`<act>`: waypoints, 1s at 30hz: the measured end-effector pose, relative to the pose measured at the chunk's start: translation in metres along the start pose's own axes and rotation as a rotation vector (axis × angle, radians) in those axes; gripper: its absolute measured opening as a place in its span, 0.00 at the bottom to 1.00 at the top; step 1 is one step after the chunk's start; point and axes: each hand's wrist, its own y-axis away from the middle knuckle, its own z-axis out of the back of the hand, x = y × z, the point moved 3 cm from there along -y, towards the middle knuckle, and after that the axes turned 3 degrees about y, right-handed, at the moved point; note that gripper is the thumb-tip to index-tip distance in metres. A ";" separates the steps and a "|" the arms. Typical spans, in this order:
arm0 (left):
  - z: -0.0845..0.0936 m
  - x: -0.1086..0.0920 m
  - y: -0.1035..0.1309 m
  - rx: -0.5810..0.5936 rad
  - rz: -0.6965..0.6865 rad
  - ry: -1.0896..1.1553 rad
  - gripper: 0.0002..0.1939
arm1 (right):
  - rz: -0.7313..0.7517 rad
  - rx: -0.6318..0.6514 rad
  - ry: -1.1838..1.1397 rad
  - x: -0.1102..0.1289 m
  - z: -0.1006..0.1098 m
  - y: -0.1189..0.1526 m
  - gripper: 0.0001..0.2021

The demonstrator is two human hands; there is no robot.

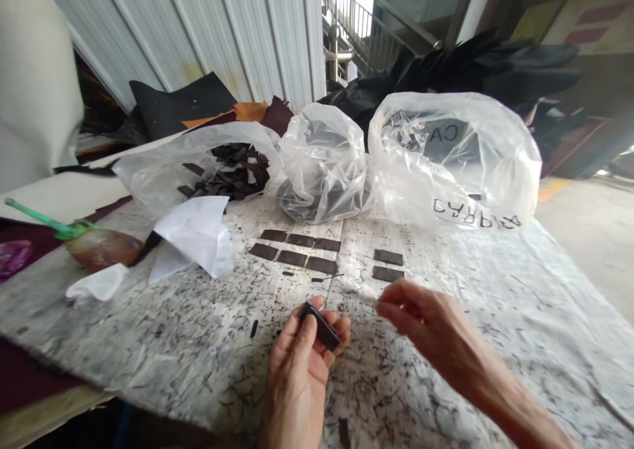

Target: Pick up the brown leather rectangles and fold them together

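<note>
My left hand, palm up near the front middle of the table, holds a small stack of dark brown rectangular pieces under its thumb. To its right, my right hand hovers over the table with thumb and fingertips drawn close together; whether anything small is between them cannot be made out. Just beyond its fingertips lie two flat brown pieces, one behind the other. Further left, several similar brown pieces lie flat in two rows. Small dark scraps are scattered between the rows and my left hand.
Along the back stand a plastic bag of dark strips, a bunched clear bag and a large lettered bag. White paper and a brown container with a green handle are at left on the stained table.
</note>
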 end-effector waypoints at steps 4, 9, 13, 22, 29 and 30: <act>-0.007 -0.001 -0.003 0.027 0.092 0.038 0.16 | 0.085 -0.217 0.598 -0.022 0.026 -0.020 0.11; -0.010 -0.002 -0.003 0.045 0.166 0.105 0.16 | 0.123 -0.169 0.791 -0.024 0.021 -0.031 0.11; -0.011 -0.001 -0.002 0.127 0.188 0.084 0.13 | 0.075 -0.092 0.749 -0.019 0.027 -0.037 0.08; -0.007 0.004 -0.009 0.167 0.197 0.050 0.12 | -0.013 0.131 0.591 -0.023 0.046 -0.074 0.05; -0.006 0.008 -0.012 0.169 0.183 0.034 0.12 | -0.022 0.196 0.597 -0.024 0.045 -0.080 0.07; -0.006 0.008 -0.012 0.168 0.182 0.033 0.12 | -0.022 0.196 0.601 -0.024 0.046 -0.080 0.07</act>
